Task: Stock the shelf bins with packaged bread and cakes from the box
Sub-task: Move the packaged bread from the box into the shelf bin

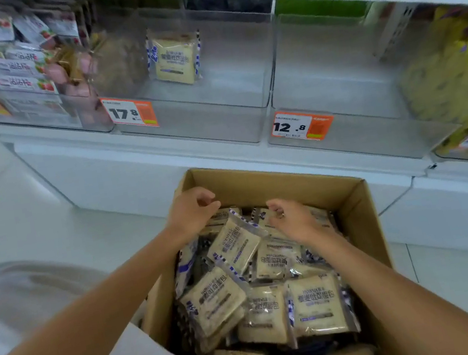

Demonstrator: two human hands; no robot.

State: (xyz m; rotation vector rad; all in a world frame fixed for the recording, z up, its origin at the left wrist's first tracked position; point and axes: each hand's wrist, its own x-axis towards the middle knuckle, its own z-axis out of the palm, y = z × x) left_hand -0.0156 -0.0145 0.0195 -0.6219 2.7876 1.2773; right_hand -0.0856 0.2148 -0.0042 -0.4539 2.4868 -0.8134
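Note:
An open cardboard box (349, 199) on the floor is full of bread packets (317, 305), beige slices in clear wrap with blue-white edges. Both my hands are over its far end. My left hand (192, 211) has its fingers curled right at the top corner of a tilted bread packet (234, 247); whether it pinches the wrap does not show. My right hand (291, 219) hovers with curled fingers over packets at the box's far right, its grip also unclear. On the shelf, one matching packet (175, 57) stands in the clear bin (203, 127) tagged 17.8.
The clear bin tagged 12.8 (357, 133) to the right holds nothing. Strawberry-printed packs (10, 68) and pink cakes fill the left bins, and yellow bags (460, 64) fill the right one. The white shelf base and tiled floor surround the box.

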